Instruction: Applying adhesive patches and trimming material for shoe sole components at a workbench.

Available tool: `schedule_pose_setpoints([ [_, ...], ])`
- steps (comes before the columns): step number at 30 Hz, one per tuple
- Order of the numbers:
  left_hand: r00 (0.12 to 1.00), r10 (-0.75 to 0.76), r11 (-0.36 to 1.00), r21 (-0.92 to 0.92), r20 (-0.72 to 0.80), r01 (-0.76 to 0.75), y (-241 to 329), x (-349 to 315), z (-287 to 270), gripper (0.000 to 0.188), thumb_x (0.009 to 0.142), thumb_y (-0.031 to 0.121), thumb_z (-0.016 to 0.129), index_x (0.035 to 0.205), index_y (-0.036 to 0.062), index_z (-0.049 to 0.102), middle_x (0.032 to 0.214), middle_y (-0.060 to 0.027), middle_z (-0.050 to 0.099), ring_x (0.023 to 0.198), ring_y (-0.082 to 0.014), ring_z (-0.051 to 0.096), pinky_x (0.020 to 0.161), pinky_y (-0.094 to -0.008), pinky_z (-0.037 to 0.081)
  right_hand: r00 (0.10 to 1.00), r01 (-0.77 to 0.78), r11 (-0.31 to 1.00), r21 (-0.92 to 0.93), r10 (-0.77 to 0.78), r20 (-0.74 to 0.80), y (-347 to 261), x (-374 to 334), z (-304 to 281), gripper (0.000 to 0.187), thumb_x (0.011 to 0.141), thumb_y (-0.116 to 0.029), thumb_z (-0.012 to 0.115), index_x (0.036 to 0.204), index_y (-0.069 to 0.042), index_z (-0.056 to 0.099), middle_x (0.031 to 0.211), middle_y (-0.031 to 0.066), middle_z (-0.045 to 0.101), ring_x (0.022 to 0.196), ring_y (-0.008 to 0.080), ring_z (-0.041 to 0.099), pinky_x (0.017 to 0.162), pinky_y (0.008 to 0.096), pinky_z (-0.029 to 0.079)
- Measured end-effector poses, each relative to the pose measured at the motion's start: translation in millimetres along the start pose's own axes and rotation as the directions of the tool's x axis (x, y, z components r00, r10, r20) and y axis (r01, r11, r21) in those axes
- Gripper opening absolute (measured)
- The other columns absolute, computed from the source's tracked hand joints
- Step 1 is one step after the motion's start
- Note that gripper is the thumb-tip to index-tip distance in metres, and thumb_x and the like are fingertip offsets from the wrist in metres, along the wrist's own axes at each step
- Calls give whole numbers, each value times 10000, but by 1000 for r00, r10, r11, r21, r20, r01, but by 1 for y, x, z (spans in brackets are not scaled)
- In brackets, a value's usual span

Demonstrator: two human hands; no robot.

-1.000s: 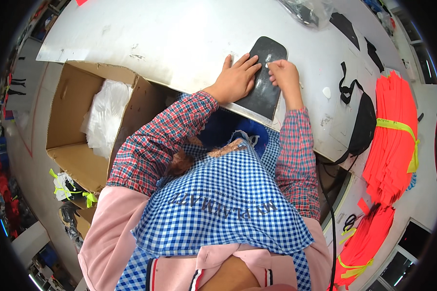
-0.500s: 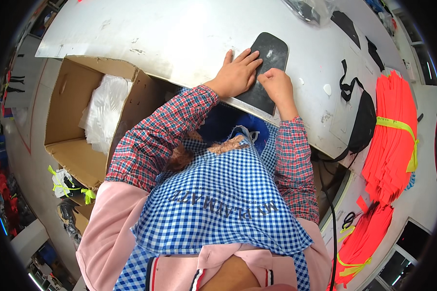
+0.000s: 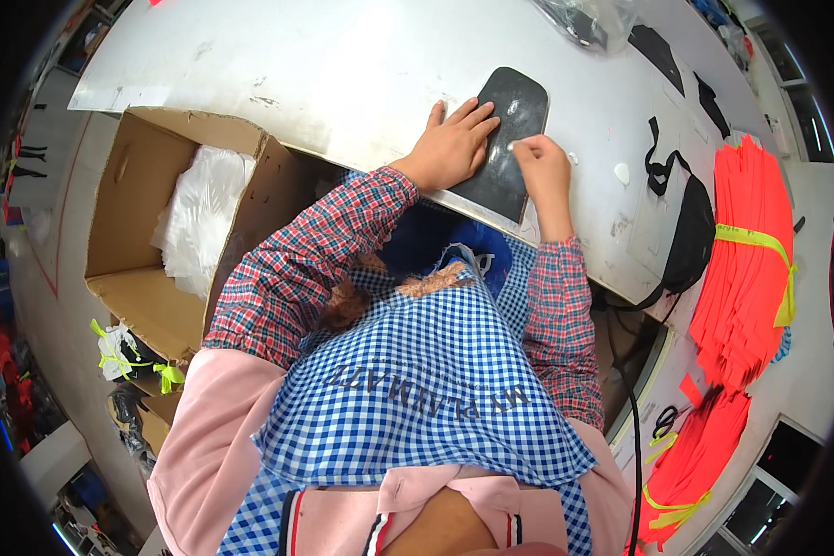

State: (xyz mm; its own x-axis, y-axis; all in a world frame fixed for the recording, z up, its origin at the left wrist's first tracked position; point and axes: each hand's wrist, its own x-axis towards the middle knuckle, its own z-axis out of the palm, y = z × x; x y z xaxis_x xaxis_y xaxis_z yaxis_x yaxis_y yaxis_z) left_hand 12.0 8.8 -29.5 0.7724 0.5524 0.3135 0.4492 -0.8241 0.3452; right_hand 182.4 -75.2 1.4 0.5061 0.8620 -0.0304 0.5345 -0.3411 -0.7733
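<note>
A black, round-cornered flat piece (image 3: pixel 502 181) lies at the near edge of the white table (image 3: pixel 343 74), with pale smudges on its surface. My left hand (image 3: pixel 448 150) rests flat with fingers stretched, the fingertips touching the left side of this piece. Over the piece's right edge, my right hand (image 3: pixel 548 176) is closed in a pinch. A tiny white bit (image 3: pixel 511 145), perhaps chalk, shows at its fingertips. Just right of that hand, a flat white chip (image 3: pixel 623 173) lies on the table.
At left stands an open cardboard box (image 3: pixel 148 176) holding clear plastic bags (image 3: pixel 204 218). Tied bundles of orange-red fabric (image 3: pixel 746 250) are at right, near a black strapped pouch (image 3: pixel 690 232) and scissors (image 3: pixel 664 422). A clear plastic bag (image 3: pixel 588 23) lies at the far edge.
My right hand has shifted right, from the middle of the black piece to its right edge, and the white bit now shows at its fingertips. My left hand stays put.
</note>
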Motion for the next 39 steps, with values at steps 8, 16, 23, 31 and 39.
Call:
schedule_pose_setpoints([
  [8,1000,21,999,-47,-15,-22,-2,-1,0,479,962,164,499,1431,67,479,1558,-145,382,1465,-346,304,1154,-602,244,973,75,996,52,-62,-221,3,-24,4,207,873,-219,677,931,-20,673,923,140,672,832,300,636,768,402,504],
  [16,996,37,996,-78,-87,-44,-2,-2,0,429,974,170,512,1384,45,517,1498,-171,444,1423,-365,364,1147,-569,275,971,44,999,-31,-50,-232,-8,-31,8,199,890,-215,668,932,-20,657,1002,171,680,939,335,643,838,413,498],
  [23,998,25,993,-110,-58,-31,-2,-2,-2,431,980,140,507,1405,73,497,1517,-173,423,1444,-365,334,1171,-556,248,950,137,990,-14,-136,-282,-3,-33,11,192,900,-209,668,929,-20,651,1109,197,661,972,360,630,879,441,487],
  [31,998,15,990,-138,-53,-22,-2,-4,-3,411,992,127,480,1400,79,505,1514,-177,428,1447,-373,327,1177,-569,219,977,96,927,363,-18,-212,-3,-35,11,185,895,-197,698,921,-16,672,1035,143,691,847,216,639,816,336,503],
  [39,949,-126,926,-377,-289,8,6,-11,-26,323,935,20,549,1252,51,600,1295,-171,579,1226,-361,536,1044,-444,427,961,156,894,420,-39,-275,21,-26,5,158,892,-154,695,922,0,685,841,49,681,821,120,595,779,281,484],
])
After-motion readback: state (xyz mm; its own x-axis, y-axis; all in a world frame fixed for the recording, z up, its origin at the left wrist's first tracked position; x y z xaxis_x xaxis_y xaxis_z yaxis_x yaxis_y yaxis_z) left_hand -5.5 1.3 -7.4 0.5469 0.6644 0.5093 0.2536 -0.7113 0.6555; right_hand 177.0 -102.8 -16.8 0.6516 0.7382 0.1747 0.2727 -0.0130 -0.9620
